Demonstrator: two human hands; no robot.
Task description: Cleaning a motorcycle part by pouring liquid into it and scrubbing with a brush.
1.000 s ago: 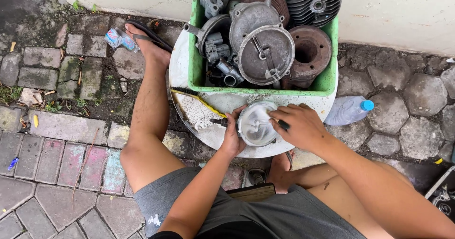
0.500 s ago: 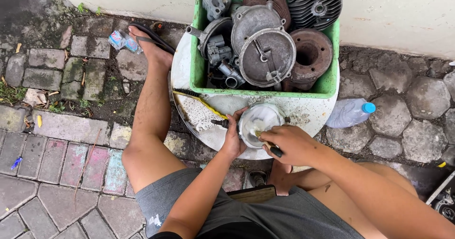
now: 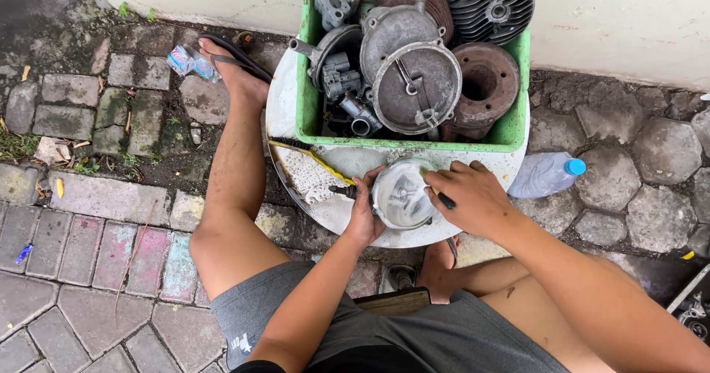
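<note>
Hidden under the right hand (image 3: 473, 199): most of a dark tool, only its black tip showing below the knuckles, kind impossible to tell. Crate (image 3: 518, 125) cut off at the top edge, upper parts out of frame. Basin (image 3: 285, 114) largely covered by the crate, only its white rim and front floor visible. Bottle (image 3: 543, 175) half tucked behind the basin rim. Object at the bottom right corner cut off and unclear.

Left hand (image 3: 364, 214) curled around the left edge of the cover (image 3: 403, 194), fingers wrapped on its rim, thumb on the near side, gripping firmly. Right hand laid over the cover's right edge, fingers bent and pressed together around the dark tool, fingertips touching the cover's top.

Cover: round, pale grey metal, wet and soapy, resting in the front of the basin, just below the crate's near wall, between both hands. Brush (image 3: 310, 167) with yellow handle lying in suds just left of the cover. Crate packed with grey and rusty engine parts, finned cylinder (image 3: 492, 3) at upper right.
</note>
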